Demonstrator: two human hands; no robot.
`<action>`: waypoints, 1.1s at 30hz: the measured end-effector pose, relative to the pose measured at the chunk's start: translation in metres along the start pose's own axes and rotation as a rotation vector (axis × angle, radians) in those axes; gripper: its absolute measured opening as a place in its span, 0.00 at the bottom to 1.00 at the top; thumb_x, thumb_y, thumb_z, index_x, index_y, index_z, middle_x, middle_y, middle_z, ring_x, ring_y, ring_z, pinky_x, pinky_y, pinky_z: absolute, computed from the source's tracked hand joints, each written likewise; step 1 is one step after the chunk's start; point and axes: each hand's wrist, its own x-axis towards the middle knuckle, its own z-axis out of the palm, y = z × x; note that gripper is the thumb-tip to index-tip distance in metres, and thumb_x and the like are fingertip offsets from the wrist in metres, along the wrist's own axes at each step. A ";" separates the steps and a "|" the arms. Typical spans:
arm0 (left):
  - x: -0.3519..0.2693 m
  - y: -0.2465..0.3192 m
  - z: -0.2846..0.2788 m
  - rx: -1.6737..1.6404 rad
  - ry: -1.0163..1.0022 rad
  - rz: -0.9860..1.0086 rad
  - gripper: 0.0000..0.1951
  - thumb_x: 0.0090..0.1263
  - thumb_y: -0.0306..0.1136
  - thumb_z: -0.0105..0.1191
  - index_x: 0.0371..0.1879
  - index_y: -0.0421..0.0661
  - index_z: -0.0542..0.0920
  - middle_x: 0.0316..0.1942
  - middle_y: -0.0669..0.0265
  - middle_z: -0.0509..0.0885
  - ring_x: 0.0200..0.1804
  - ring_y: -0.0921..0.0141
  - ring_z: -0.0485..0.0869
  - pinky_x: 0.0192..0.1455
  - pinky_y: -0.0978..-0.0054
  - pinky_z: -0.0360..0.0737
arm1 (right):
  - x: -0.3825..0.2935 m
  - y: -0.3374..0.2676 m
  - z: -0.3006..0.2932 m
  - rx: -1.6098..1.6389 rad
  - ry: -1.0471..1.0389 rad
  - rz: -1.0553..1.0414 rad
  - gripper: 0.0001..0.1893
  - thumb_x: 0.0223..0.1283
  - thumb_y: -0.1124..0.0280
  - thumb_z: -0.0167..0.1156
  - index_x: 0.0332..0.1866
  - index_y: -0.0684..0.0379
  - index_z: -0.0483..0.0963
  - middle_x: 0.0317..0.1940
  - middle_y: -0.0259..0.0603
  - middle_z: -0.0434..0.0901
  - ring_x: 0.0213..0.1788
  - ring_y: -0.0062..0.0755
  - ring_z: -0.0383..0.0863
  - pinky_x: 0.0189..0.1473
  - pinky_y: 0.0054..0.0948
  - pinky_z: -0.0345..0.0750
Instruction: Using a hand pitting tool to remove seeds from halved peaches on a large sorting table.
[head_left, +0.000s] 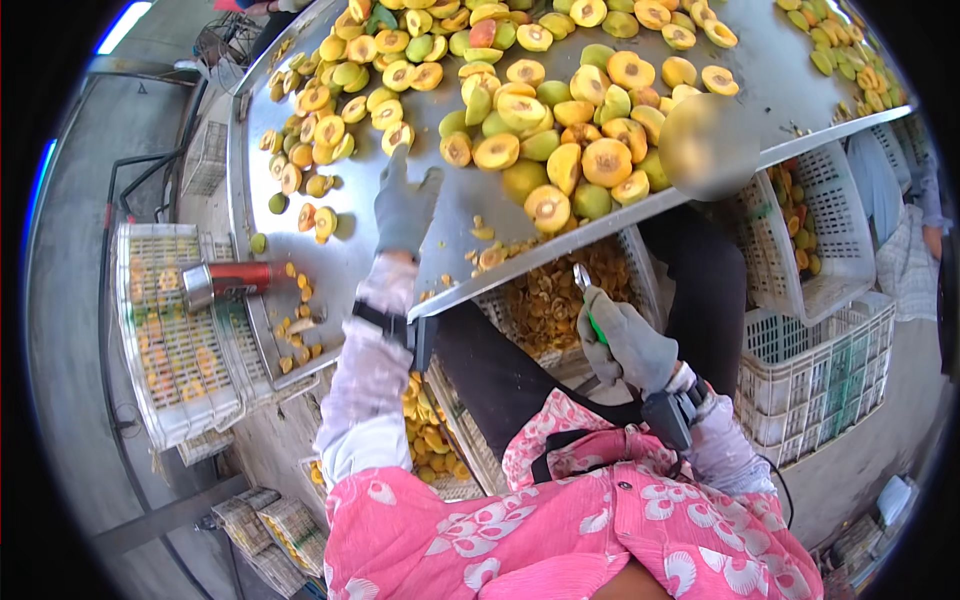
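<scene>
My left hand (405, 202), in a grey glove, reaches over the metal table (450, 217) with thumb and fingers apart. Its fingertips meet the near edge of a halved yellow stone fruit (397, 138); whether they press on it I cannot tell. Low in front of my lap, my gloved right hand (626, 337) grips a small tool with a green handle (597, 327) and a rounded metal tip (581, 276). Many cut fruit halves (607, 162) lie heaped on the table beyond and right of my left hand, some showing brown hollows.
Below the table edge sits a crate of brownish fruit scraps (555, 300). A red and silver cylinder (232, 281) lies across the table's left rim. Plastic crates stand left (180, 337) and right (817, 375). Another person's sleeve (930, 191) shows at far right.
</scene>
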 end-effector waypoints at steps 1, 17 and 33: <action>0.019 0.003 0.012 -0.042 -0.082 0.017 0.33 0.61 0.44 0.62 0.65 0.45 0.70 0.59 0.46 0.75 0.57 0.51 0.77 0.59 0.62 0.75 | 0.005 -0.002 -0.002 0.010 -0.024 -0.050 0.27 0.71 0.38 0.42 0.29 0.52 0.65 0.14 0.26 0.60 0.11 0.17 0.56 0.15 0.21 0.58; -0.128 0.105 -0.061 -1.287 -0.307 -0.366 0.17 0.75 0.37 0.48 0.53 0.35 0.76 0.41 0.59 0.83 0.39 0.72 0.83 0.42 0.76 0.81 | 0.008 -0.020 0.063 -0.024 -0.068 -0.329 0.22 0.71 0.51 0.53 0.45 0.64 0.79 0.21 0.25 0.71 0.24 0.11 0.65 0.26 0.17 0.65; -0.217 0.164 -0.113 -1.103 0.084 -0.155 0.26 0.80 0.50 0.36 0.45 0.37 0.80 0.35 0.62 0.83 0.37 0.74 0.79 0.41 0.78 0.77 | -0.079 0.017 0.108 0.125 -0.132 -0.381 0.20 0.74 0.51 0.47 0.37 0.58 0.75 0.16 0.21 0.66 0.13 0.10 0.59 0.14 0.19 0.55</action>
